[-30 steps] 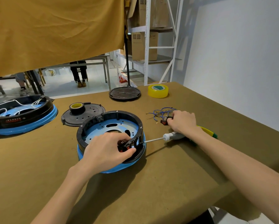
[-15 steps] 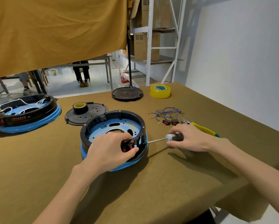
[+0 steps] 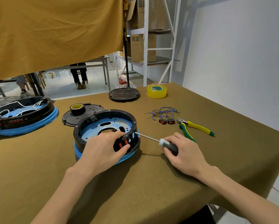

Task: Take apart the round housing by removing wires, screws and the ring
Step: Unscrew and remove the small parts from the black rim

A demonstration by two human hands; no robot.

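Screwdriver tip meeting the housing rim

Fingers [image 3: 169, 150] of the right hand [image 3: 186, 155] are curling round the dark handle of the screwdriver [image 3: 153, 140], gripping it low over the desk [image 3: 151, 183]. From those fingers the steel shaft is running up and to the left, its long axis nearly level, and the tip is touching the black ring [image 3: 119, 112] at the rim just beyond them. That rim point is the relation the coming move is turning on: the screw, if one is sitting there, is too small to make out, so whether the tip is seated in a head cannot be told.

Fingers of the left hand [image 3: 103, 151] are bending over the near wall of the round housing [image 3: 106, 126], pinching the red switches [image 3: 123, 143] set in it, just left of the screwdriver tip. The left hand is the nearer one to the housing; the right is reaching it only through the tool. The palm is hiding the near wall and whatever is lying under it.

Beyond the right fingers, loose blue wires [image 3: 163, 111] with two detached switches are lying near green-and-yellow pliers [image 3: 195, 126]. Far to the left, a second housing [image 3: 22, 113] is being cut off by the frame edge.
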